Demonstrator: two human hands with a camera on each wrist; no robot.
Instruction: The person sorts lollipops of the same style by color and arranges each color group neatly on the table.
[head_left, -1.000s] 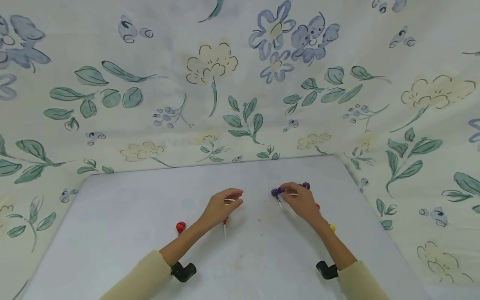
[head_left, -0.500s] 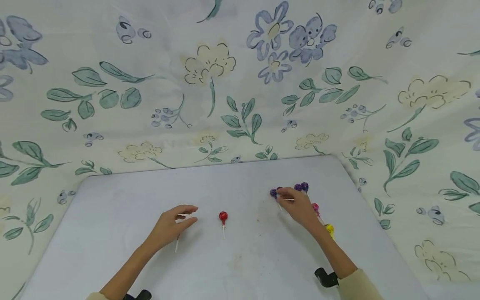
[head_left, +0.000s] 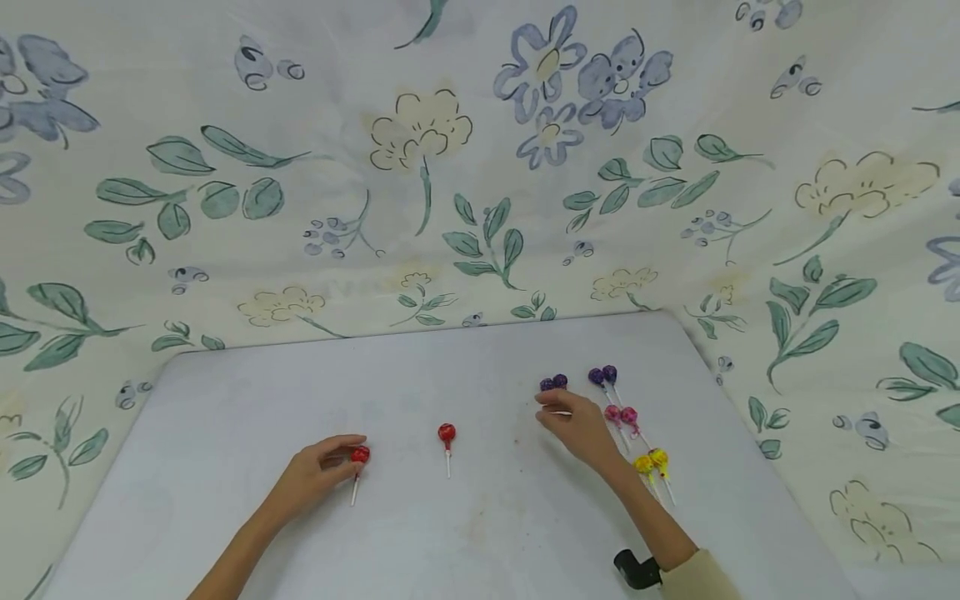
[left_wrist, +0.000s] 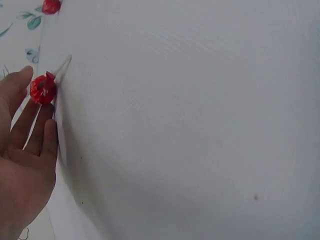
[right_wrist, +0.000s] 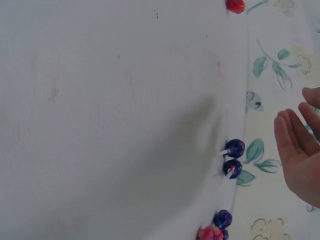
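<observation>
My left hand (head_left: 311,475) is at a red lollipop (head_left: 361,455), its thumb and fingertips on either side of the wrapped head; the white stick points toward me. The left wrist view shows this lollipop (left_wrist: 43,91) between the thumb and fingers of the left hand (left_wrist: 27,155). A second red lollipop (head_left: 447,432) lies farther right on the white table (head_left: 480,533). My right hand (head_left: 581,425) hovers holding nothing, just in front of two purple lollipops (head_left: 554,382), hiding their sticks. In the right wrist view, the right hand (right_wrist: 300,150) has its fingers extended, apart from the purple lollipops (right_wrist: 234,148).
To the right lie another purple pair (head_left: 603,374), a pink pair (head_left: 621,414) and a yellow pair (head_left: 652,462) of lollipops, in a slanting line. A floral cloth (head_left: 480,167) hangs behind the table. A black device (head_left: 636,570) sits at the right wrist.
My left hand has moved left from near the right-hand red lollipop to the left one. The right hand has drawn back from the purple pair toward me.
</observation>
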